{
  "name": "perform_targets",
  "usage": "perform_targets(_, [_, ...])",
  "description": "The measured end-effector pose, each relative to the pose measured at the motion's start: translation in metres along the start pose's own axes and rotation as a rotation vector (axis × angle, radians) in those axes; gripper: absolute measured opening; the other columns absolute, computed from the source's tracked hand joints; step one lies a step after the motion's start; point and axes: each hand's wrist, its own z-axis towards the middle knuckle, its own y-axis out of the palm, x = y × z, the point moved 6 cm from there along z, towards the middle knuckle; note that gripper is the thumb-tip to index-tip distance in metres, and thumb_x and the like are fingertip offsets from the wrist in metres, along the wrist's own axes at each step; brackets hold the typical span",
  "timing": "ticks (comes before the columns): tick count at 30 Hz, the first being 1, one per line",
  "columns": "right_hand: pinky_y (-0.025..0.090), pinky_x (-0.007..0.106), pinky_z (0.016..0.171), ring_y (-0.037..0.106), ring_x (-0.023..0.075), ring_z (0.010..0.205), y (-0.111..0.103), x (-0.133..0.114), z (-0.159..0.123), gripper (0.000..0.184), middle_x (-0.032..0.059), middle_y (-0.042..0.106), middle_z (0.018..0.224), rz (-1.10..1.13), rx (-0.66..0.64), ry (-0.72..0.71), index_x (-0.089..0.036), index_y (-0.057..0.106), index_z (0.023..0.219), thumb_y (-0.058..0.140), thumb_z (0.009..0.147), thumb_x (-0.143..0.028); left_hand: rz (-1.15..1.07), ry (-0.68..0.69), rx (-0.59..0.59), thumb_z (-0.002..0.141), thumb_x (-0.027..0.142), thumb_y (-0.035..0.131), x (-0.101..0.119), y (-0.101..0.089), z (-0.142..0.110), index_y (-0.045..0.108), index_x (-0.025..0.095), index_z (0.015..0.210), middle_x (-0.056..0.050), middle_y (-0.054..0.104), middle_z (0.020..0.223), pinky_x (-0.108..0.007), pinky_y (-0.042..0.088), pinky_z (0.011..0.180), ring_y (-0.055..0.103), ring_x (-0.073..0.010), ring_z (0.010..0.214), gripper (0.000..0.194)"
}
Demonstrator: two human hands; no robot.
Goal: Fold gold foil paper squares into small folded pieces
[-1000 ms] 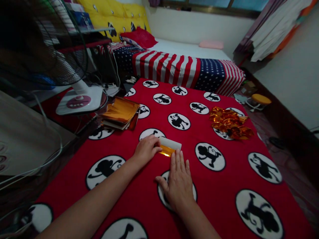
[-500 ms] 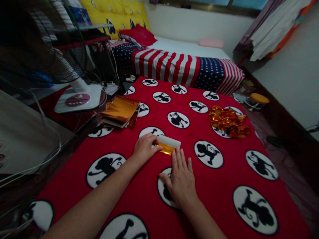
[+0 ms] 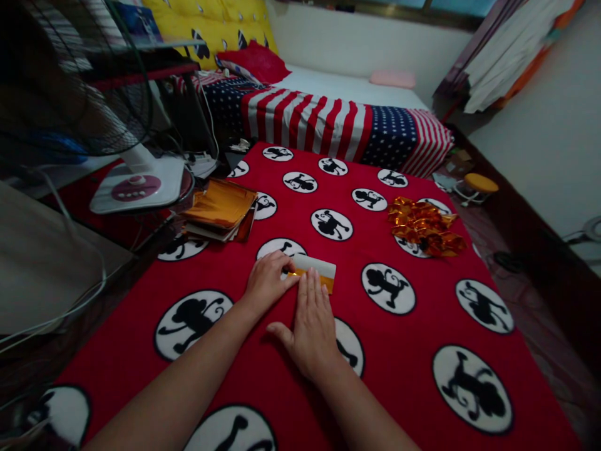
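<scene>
A small sheet of gold foil paper (image 3: 325, 269), partly folded so its pale back and a gold strip both show, lies on the red monkey-print blanket (image 3: 282, 216). My left hand (image 3: 268, 277) pinches the paper's left end between thumb and fingers. Flat on the gold strip rest the fingertips of my right hand (image 3: 312, 326), its fingers stretched out and the thumb spread to the left. Part of the strip is hidden under those fingers.
A stack of gold foil sheets (image 3: 220, 203) lies at the blanket's left edge. Several folded gold foil pieces (image 3: 417, 225) are heaped at the right. A fan with a white base (image 3: 141, 185) stands at the left, and a bed (image 3: 323, 125) is at the back.
My right hand has slid left along the gold strip, from the paper's right end towards my left hand. My left hand keeps its pinch on the left end.
</scene>
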Motion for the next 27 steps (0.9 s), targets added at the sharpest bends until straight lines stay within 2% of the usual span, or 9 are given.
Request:
perform_targets(5, [0.015, 0.051, 0.115, 0.011, 0.0329, 0.145, -0.014, 0.04, -0.021, 0.098, 0.0236, 0.015, 0.155, -0.099, -0.051, 0.103, 0.0, 0.026, 0.147, 0.046, 0.081, -0.07, 0.009, -0.014, -0.009, 0.07, 0.031, 0.075, 0.0, 0.001, 0.001, 0.063, 0.019, 0.077, -0.001, 0.062, 0.083, -0.028, 0.042, 0.072, 0.058, -0.0175, 0.082, 0.018])
perform_targets(8, [0.015, 0.052, 0.115, 0.012, 0.0333, 0.145, -0.023, 0.053, -0.026, 0.095, 0.0245, 0.018, 0.154, -0.136, -0.036, 0.155, 0.002, 0.028, 0.145, 0.042, 0.083, -0.069, 0.021, -0.02, -0.013, 0.07, 0.03, 0.075, 0.001, 0.001, 0.001, 0.063, 0.019, 0.077, -0.001, 0.062, 0.083, -0.028, 0.042, 0.072, 0.058, -0.0178, 0.082, 0.017])
perform_targets(10, [0.016, 0.054, 0.113, 0.01, 0.035, 0.145, -0.03, 0.05, -0.025, 0.099, 0.0268, 0.018, 0.154, -0.144, 0.02, 0.187, 0.005, 0.026, 0.145, 0.038, 0.083, -0.071, 0.036, -0.02, -0.01, 0.07, 0.031, 0.075, 0.001, 0.001, 0.001, 0.063, 0.019, 0.077, -0.001, 0.062, 0.083, -0.029, 0.042, 0.072, 0.058, -0.0182, 0.082, 0.018])
perform_targets(12, [0.016, 0.056, 0.113, 0.006, 0.0363, 0.145, -0.032, 0.036, -0.019, 0.104, 0.0267, 0.013, 0.155, -0.135, 0.068, 0.157, 0.006, 0.022, 0.146, 0.039, 0.081, -0.073, 0.041, -0.013, -0.005, 0.071, 0.031, 0.074, 0.002, 0.001, 0.001, 0.063, 0.019, 0.077, -0.001, 0.062, 0.083, -0.029, 0.042, 0.073, 0.057, -0.0185, 0.083, 0.018])
perform_targets(15, [0.016, 0.052, 0.115, 0.007, 0.0342, 0.146, -0.018, 0.004, -0.006, 0.104, 0.0253, 0.013, 0.155, -0.064, 0.011, -0.006, 0.004, 0.022, 0.147, 0.041, 0.081, -0.073, 0.021, 0.002, 0.004, 0.073, 0.027, 0.071, 0.002, 0.001, 0.0, 0.063, 0.019, 0.077, -0.001, 0.062, 0.082, -0.029, 0.043, 0.073, 0.057, -0.0179, 0.082, 0.012])
perform_targets(17, [0.017, 0.05, 0.115, 0.009, 0.0326, 0.146, -0.01, -0.001, -0.001, 0.101, 0.024, 0.015, 0.155, -0.035, -0.016, -0.02, 0.003, 0.022, 0.147, 0.041, 0.082, -0.072, 0.001, 0.012, 0.013, 0.075, 0.023, 0.068, 0.002, 0.001, 0.0, 0.063, 0.019, 0.076, -0.001, 0.062, 0.081, -0.028, 0.043, 0.073, 0.057, -0.0173, 0.081, 0.007])
perform_targets(20, [0.014, 0.05, 0.116, 0.009, 0.0321, 0.146, -0.005, 0.012, -0.003, 0.099, 0.0225, 0.014, 0.156, -0.051, -0.037, -0.007, 0.001, 0.024, 0.147, 0.042, 0.082, -0.071, -0.041, 0.023, 0.019, 0.075, 0.022, 0.068, -0.001, 0.002, 0.0, 0.063, 0.018, 0.075, -0.002, 0.062, 0.08, -0.029, 0.044, 0.073, 0.057, -0.017, 0.08, 0.007])
perform_targets(24, [0.014, 0.052, 0.115, 0.012, 0.0324, 0.145, -0.012, 0.042, -0.013, 0.097, 0.021, 0.014, 0.156, -0.125, -0.042, 0.041, -0.002, 0.027, 0.147, 0.044, 0.082, -0.071, -0.112, 0.024, 0.003, 0.076, 0.015, 0.065, -0.008, 0.003, 0.003, 0.065, 0.017, 0.076, -0.002, 0.062, 0.079, -0.028, 0.046, 0.072, 0.058, -0.0163, 0.077, 0.003])
perform_targets(27, [0.015, 0.051, 0.115, 0.013, 0.032, 0.145, -0.016, 0.047, -0.015, 0.097, 0.0202, 0.014, 0.156, -0.157, -0.041, 0.042, -0.002, 0.026, 0.147, 0.042, 0.082, -0.072, -0.13, 0.013, 0.03, 0.077, 0.009, 0.059, -0.007, 0.001, 0.001, 0.066, 0.017, 0.076, -0.003, 0.062, 0.08, -0.029, 0.047, 0.074, 0.059, -0.0166, 0.079, 0.01])
